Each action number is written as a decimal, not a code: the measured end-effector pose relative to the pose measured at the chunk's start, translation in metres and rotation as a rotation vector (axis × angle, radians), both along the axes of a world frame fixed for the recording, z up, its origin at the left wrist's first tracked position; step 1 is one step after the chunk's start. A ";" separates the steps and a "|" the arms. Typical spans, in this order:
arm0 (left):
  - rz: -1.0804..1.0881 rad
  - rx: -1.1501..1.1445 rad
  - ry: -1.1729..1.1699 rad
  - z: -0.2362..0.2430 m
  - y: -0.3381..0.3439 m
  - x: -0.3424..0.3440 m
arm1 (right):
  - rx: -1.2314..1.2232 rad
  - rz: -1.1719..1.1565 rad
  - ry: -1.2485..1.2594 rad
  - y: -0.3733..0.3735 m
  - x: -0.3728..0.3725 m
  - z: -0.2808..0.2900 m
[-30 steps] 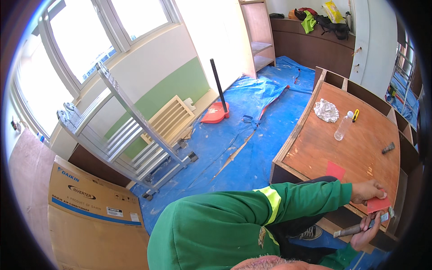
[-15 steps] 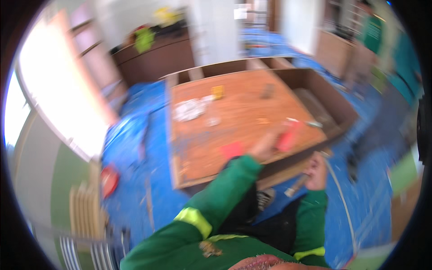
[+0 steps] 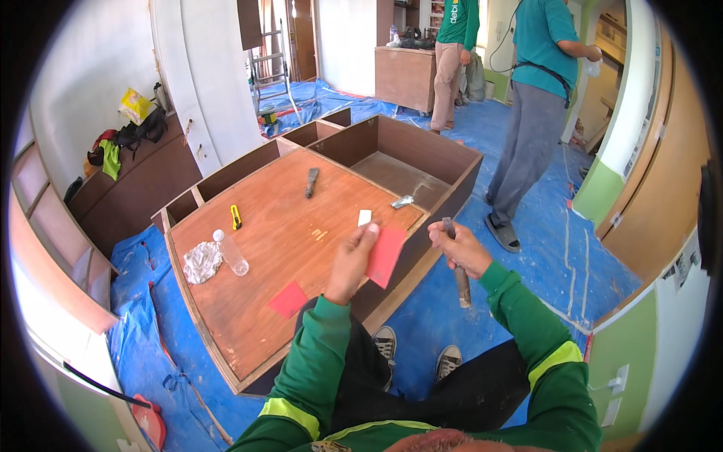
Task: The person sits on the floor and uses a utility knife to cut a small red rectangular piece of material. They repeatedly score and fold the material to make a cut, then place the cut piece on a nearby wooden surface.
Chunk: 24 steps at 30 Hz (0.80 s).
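we are holding our left hand [image 3: 348, 262] over the near edge of the wooden panel [image 3: 324, 203], thumb uppermost, pinching a red sheet [image 3: 387, 258], bending our right elbow, wrapping our right hand [image 3: 465, 252] around a slim tool [image 3: 462, 288], slanting above the blue floor sheet [image 3: 429, 320]

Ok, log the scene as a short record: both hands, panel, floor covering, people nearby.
Left hand: holds flat red rectangular sheet
Right hand: grips long, narrow dark tool
Reddish-brown wooden panel: crumpled white wad, clear plastic bottle, yellow-and-black cutter, small dark tool, another red sheet
Floor covering: blue plastic sheeting
People nearby: person in green top, person in teal shirt, both standing
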<state>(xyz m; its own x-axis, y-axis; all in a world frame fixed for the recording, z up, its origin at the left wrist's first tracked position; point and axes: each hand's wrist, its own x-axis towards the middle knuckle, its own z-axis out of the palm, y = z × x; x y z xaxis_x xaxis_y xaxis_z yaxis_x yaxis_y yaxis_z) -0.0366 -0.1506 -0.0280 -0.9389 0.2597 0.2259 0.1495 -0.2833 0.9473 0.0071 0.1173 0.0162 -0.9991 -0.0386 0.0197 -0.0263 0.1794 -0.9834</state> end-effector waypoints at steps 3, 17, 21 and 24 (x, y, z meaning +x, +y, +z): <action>0.097 -0.487 0.317 -0.001 0.017 0.010 | -0.046 0.069 -0.036 0.001 -0.005 -0.022; 0.337 -0.703 0.344 -0.007 -0.016 0.017 | 0.133 0.564 -0.117 -0.062 -0.050 -0.029; 0.437 -0.789 0.376 -0.019 -0.054 0.030 | 0.209 0.509 -0.059 -0.054 -0.065 -0.039; 0.417 -0.921 0.294 -0.015 -0.090 0.062 | 0.258 0.355 -0.008 -0.003 -0.087 -0.073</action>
